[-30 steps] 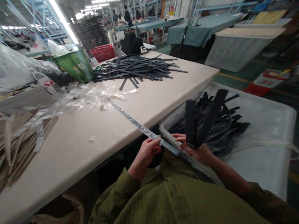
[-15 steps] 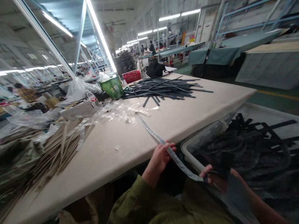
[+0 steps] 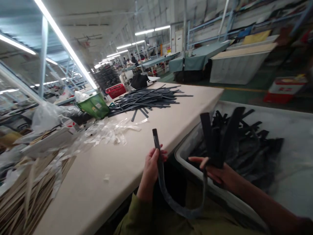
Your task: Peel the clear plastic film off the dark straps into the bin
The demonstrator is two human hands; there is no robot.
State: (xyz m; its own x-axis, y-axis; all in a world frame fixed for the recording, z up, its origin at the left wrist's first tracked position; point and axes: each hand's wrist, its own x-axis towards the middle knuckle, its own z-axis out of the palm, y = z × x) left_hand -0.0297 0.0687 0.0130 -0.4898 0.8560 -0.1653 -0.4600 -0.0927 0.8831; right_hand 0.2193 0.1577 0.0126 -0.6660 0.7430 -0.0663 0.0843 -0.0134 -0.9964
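Thumb and fingers of the left hand (image 3: 152, 163) pinch a dark strap (image 3: 168, 199) a little below its squared black tip, which points up against the pale table (image 3: 122, 166) behind. From there the strap sags in a deep U and climbs to the right hand (image 3: 217, 171), closed around a fan of black strips (image 3: 232, 127), forefinger stretched left. That slack loop could snag on the white plastic bin (image 3: 298, 147) at right, and a loosened right grip could drop the fan onto the black heap (image 3: 266, 153) inside it. The strap looks flat, narrow and limp, greyer and faintly glossy along the curve; whether film covers it I cannot tell. Farther out, clear film scraps (image 3: 110, 130) and brown strips (image 3: 31, 195) lie left, a dark strip pile (image 3: 146, 98) at the far end.
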